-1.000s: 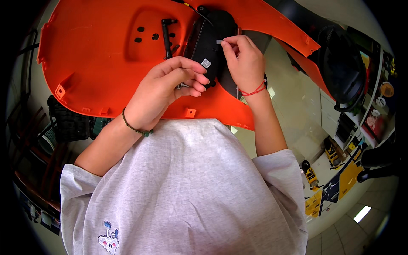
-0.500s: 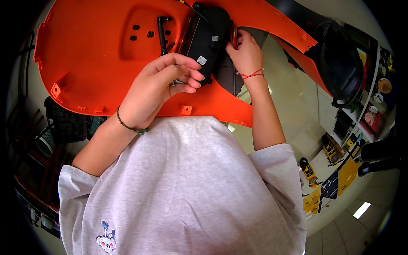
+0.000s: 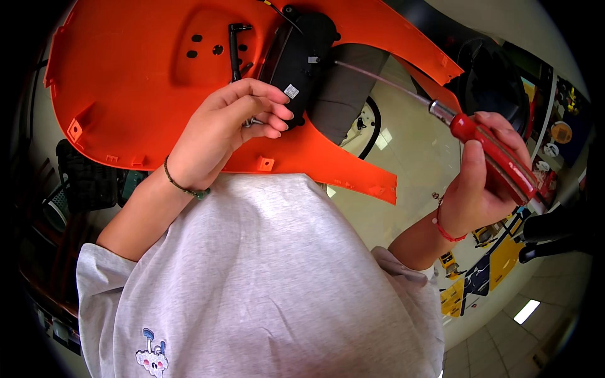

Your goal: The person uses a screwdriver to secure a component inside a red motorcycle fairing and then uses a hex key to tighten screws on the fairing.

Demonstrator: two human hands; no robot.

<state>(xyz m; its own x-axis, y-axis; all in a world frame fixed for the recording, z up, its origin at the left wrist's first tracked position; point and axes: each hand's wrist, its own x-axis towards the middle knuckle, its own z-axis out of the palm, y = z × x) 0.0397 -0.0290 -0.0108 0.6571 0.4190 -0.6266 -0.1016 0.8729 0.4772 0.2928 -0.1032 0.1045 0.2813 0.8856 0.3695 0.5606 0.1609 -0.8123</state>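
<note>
Gripping a screwdriver (image 3: 463, 126) by its red handle in the right hand (image 3: 488, 176), with the thumb on one side and fingers wrapped over the other. Pointing its shaft up and left from that grip, with the tip just right of a black unit (image 3: 315, 47) and in front of a dark grey panel (image 3: 350, 104); cannot tell whether touching either. Curling the left hand (image 3: 230, 123) loosely around at least one small metal screw (image 3: 253, 122), visible among bent fingers, well apart from the right grip. Seen just beyond the left fingertips: a white label (image 3: 291, 91) on the black unit. Seen above the left knuckles: a black bar (image 3: 234, 53) with a bent top, against an orange shell (image 3: 120, 69) spreading left, above and below the left grip. Wearing a red bracelet (image 3: 446, 233) below the right grip and a dark beaded one below the left.
</note>
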